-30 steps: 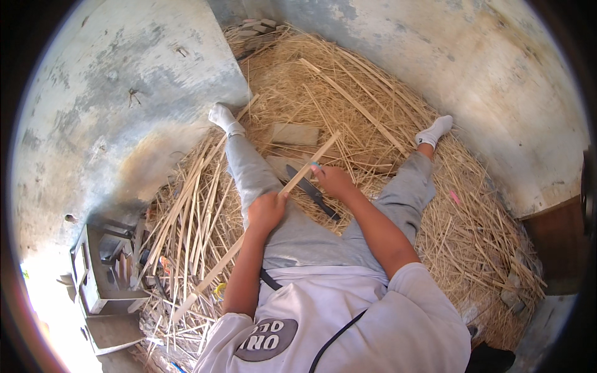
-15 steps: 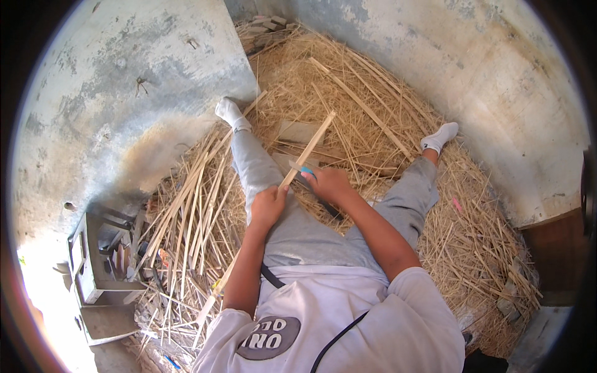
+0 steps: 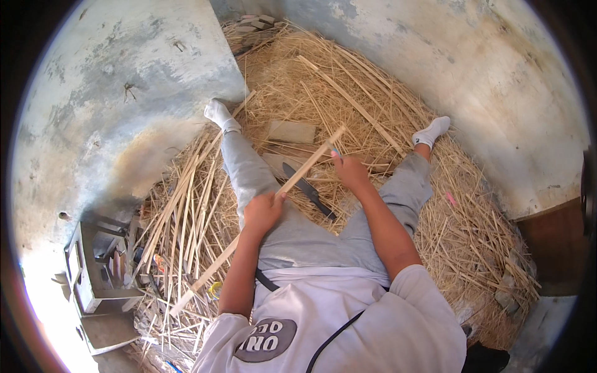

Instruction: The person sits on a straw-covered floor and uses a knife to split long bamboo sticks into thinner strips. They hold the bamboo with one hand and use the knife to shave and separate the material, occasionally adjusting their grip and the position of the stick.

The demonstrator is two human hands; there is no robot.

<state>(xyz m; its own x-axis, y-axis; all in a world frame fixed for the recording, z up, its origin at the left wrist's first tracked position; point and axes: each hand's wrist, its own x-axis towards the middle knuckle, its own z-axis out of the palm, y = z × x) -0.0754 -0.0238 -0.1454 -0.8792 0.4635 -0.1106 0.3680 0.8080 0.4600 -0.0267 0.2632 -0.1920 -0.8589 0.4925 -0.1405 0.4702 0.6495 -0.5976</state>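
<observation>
My left hand [image 3: 263,212] is closed around a long, pale bamboo strip [image 3: 302,169], above my left thigh. The strip slants from lower left, past my left forearm, up to its far tip beyond my right hand. In my right hand [image 3: 351,170] is a small knife with a blue handle [image 3: 336,151]. Its short blade meets the strip near the far tip; the fingers hide most of the handle. Between my legs lies a dark-bladed machete [image 3: 308,189] with a black handle, just under the strip.
Straw-like shavings [image 3: 273,81] cover the floor between two worn walls [image 3: 435,50]. Many loose strips [image 3: 193,205] lie at the left beside a wooden frame box [image 3: 93,267]. A flat block [image 3: 292,132] sits ahead of me. Both my legs stretch out to the sides.
My right hand has slid the knife outward along the strip, from near my left hand to close by the far tip. The machete now shows more fully.
</observation>
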